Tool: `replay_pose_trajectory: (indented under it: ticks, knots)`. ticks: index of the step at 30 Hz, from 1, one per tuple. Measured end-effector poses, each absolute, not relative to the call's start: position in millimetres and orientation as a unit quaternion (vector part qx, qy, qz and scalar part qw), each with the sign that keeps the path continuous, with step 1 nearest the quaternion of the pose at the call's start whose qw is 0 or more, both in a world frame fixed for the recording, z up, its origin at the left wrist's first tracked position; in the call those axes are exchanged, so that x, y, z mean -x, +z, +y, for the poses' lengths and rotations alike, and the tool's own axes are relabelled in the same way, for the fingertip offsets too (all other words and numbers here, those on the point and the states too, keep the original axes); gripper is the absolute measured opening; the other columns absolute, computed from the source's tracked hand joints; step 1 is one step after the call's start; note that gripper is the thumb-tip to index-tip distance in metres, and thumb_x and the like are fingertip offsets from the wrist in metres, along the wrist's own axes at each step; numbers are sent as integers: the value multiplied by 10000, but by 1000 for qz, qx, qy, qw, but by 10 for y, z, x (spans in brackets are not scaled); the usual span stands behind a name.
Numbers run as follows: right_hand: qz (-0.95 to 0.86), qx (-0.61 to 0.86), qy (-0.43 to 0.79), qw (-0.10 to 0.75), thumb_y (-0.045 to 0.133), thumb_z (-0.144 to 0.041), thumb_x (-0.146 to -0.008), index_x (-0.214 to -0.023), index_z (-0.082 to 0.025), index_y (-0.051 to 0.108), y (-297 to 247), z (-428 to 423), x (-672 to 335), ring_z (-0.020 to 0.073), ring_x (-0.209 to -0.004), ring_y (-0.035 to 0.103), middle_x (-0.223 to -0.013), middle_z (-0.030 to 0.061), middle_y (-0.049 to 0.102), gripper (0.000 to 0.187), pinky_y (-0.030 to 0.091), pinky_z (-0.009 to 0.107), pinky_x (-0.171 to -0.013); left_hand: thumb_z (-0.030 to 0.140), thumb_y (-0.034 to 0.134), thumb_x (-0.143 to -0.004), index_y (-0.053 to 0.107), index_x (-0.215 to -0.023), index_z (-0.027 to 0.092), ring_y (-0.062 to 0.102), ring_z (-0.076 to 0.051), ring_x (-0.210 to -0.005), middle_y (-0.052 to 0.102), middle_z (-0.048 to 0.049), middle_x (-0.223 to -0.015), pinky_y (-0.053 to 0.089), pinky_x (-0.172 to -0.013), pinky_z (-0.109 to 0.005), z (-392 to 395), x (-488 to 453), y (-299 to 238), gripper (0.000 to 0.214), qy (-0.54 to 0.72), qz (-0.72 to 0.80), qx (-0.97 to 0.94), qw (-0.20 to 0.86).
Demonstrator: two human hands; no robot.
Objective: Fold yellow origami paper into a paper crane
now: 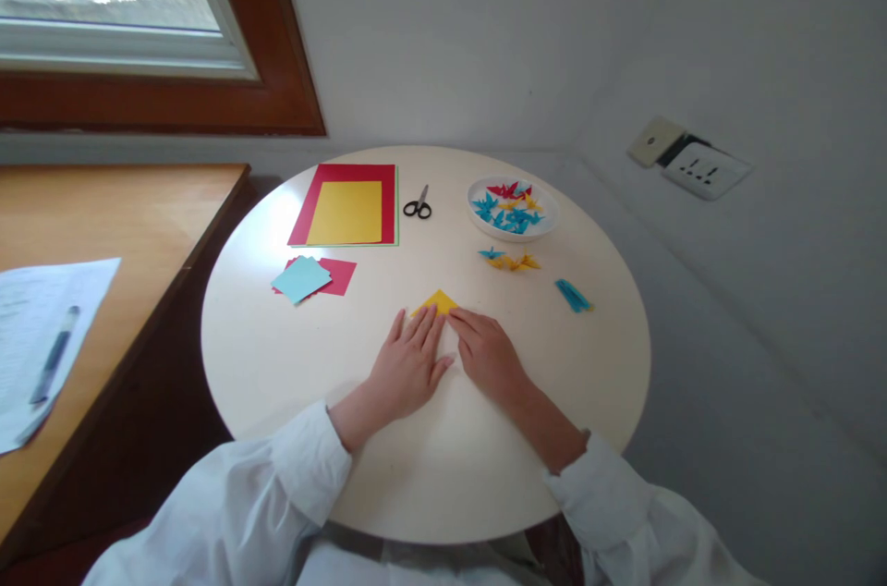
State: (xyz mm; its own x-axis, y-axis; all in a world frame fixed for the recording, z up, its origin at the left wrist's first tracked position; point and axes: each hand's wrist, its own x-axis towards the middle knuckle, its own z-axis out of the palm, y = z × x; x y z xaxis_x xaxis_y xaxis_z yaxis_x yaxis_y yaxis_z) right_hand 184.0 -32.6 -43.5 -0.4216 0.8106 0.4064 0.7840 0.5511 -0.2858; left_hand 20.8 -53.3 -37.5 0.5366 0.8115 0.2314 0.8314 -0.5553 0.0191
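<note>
A small piece of yellow origami paper (442,300), folded to a point at its far side, lies on the round white table (277,364). My left hand (408,359) rests flat on its near left part, fingers stretched out and thumb spread to the right. At the paper's right corner, my right hand (489,353) has its fingers together and pressed on the edge. Both hands cover the near part of the sheet. Beyond them are loose yellow paper cranes (514,262) and a blue paper crane (492,254). To the right lies a bunch of narrow folded blue paper pieces (573,295).
A white plate (478,221) holds several red, blue and yellow cranes. Black-handled scissors (418,206) lie beside large yellow sheets (346,212) on red ones (389,198). Light-blue squares (301,279) overlap red squares (341,276). A wooden desk (159,207) with papers and a pen (55,355) stands left.
</note>
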Motion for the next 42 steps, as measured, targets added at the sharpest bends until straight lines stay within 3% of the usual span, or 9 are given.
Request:
replay_pose_trajectory:
  ticks: [10, 15, 21, 31, 37, 42]
  knots:
    - [-785, 549, -1, 288, 404, -26, -800, -1018, -145, 648, -429, -327, -1898, 223, -987, 632, -1049, 127, 692, 348, 462, 411, -859, 332, 330, -936, 448, -1302, 76, 406, -250, -1304, 485, -158, -1375, 308, -1082, -469, -525, -188, -370, 462, -148, -481, 864, 1]
    - [-804, 504, 27, 314, 491, -172, -843, -1132, -142, 590, -466, -313, -1903, 225, -1052, 605, -1111, 132, 666, 306, 451, 397, -900, 203, 418, -901, 514, -1188, 98, 553, -228, -1099, 608, -136, -1190, 437, -978, -422, -479, -137, -363, 321, -234, -481, 843, -61]
    - [-831, 469, 43, 295, 551, -215, -836, -1142, -169, 583, -474, -323, -1898, 232, -1070, 597, -1130, 116, 660, 310, 437, 407, -895, 104, 460, -867, 619, -982, 137, 582, -197, -884, 665, -92, -977, 530, -803, -348, -407, -93, -369, 200, -260, -471, 839, -89]
    - [-841, 449, 57, 297, 609, -200, -810, -1025, -196, 626, -459, -337, -1901, 213, -997, 626, -1053, 80, 685, 215, 441, 383, -855, 79, 470, -857, 631, -930, 131, 588, -210, -833, 674, -93, -929, 527, -777, -353, -385, -77, -386, 184, -245, -458, 853, -50]
    - [-847, 438, 39, 299, 589, -163, -815, -943, -197, 649, -437, -331, -1881, 205, -966, 636, -1007, 70, 695, 144, 452, 382, -841, 194, 515, -870, 636, -927, 121, 583, -212, -857, 670, -102, -936, 530, -775, -348, -365, -94, -394, 152, -273, -460, 842, -68]
    - [-843, 441, 35, 304, 581, -174, -823, -954, -195, 649, -434, -335, -1878, 210, -959, 636, -1003, 83, 695, 149, 467, 387, -839, 187, 513, -870, 652, -902, 127, 584, -211, -851, 667, -99, -912, 528, -770, -348, -362, -91, -379, 154, -278, -454, 843, -81]
